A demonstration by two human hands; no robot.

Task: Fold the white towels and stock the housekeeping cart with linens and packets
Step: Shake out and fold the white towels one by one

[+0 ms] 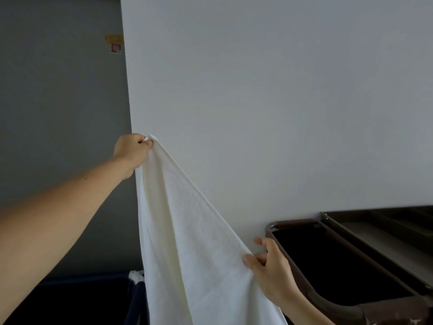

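Fingers of raised left hand (131, 150) and lower right hand (269, 268) pinch towel (187, 242).

One white towel (192, 231) is counted. Two grips are seen on it: the left grip (131, 151) and the right grip (269, 270). One brown-framed cart (293, 222) and one dark blue bin (138, 299) are counted. Two labels are seen on the grey wall (58, 113): one yellow sticker (114, 38) and one red-and-white sticker (116, 48).
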